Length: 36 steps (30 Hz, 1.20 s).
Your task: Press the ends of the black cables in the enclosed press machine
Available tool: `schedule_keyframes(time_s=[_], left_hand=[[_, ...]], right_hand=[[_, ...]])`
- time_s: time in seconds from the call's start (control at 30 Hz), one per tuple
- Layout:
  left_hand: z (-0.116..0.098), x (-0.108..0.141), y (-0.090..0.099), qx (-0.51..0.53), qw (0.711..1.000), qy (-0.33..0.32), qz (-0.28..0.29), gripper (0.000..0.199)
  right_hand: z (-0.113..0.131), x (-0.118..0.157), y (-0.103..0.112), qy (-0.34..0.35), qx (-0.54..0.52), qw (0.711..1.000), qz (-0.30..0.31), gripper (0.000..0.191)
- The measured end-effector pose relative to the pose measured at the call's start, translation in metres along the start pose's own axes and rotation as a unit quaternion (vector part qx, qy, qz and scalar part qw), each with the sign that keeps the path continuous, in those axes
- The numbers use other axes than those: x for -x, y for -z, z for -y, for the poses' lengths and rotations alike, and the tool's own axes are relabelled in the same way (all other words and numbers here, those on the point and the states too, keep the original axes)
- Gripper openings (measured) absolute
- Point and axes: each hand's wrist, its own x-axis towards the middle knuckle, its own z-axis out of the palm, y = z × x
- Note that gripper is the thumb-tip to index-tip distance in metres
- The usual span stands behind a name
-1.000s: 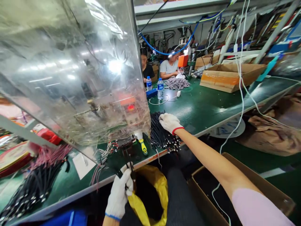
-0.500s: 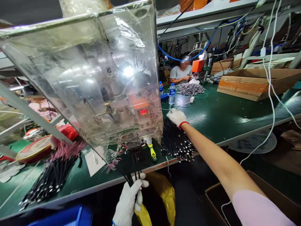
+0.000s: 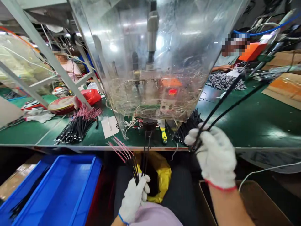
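Observation:
My left hand [image 3: 135, 194], in a white glove with a blue cuff, is closed around several thin black cables [image 3: 134, 168] below the table edge. Some end in loose pink wires; others rise toward the black fixture [image 3: 150, 125] under the clear machine cover [image 3: 152, 103]. My right hand [image 3: 216, 157], gloved in white with a red cuff, pinches two black cables [image 3: 223, 100] that stretch up and to the right. Behind it lies a pile of black cables [image 3: 192, 121], partly hidden by the cover and the glove. A yellow-handled tool [image 3: 164, 135] rests beside the fixture.
On the left of the green table [image 3: 98, 139] lie a bundle of pink-ended cables [image 3: 74, 128] and a white card [image 3: 109, 127]. Blue trays [image 3: 63, 188] stand lower left, with a yellow bag [image 3: 162, 179] below the fixture. Co-workers sit behind on both sides.
My right hand has come away from the cable pile toward me, now with two black cables in it. The view has turned left. My left hand still grips its cables, whose pink ends now show.

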Motion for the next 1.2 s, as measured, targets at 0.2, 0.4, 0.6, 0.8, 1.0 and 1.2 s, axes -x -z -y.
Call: schedule_keyframes(time_s=[0.2,0.4,0.6,0.8,1.0,1.2], left_hand=[[0.054,-0.002,0.034,0.101,0.984,0.127,0.08,0.04],[0.003,-0.004,0.012,0.276,0.949,0.133,0.077,0.034],[-0.052,0.002,-0.009,0.378,0.91,0.109,0.131,0.02],[-0.07,0.005,-0.012,0.412,0.898,0.099,0.117,0.017],[-0.06,0.001,-0.006,0.415,0.901,0.099,0.076,0.018],[-0.054,-0.002,-0.001,0.399,0.91,0.104,0.034,0.018]], right_hand=[[-0.116,0.072,-0.006,-0.284,0.01,0.954,0.094,0.04],[-0.142,0.057,-0.034,-0.326,-0.044,0.94,0.096,0.034],[-0.133,0.019,-0.055,-0.364,-0.018,0.921,0.141,0.012],[-0.13,0.011,-0.056,-0.396,0.033,0.902,0.167,0.032],[-0.129,-0.008,-0.07,-0.408,0.026,0.902,0.14,0.036],[-0.127,-0.01,-0.076,-0.414,0.04,0.9,0.13,0.039]])
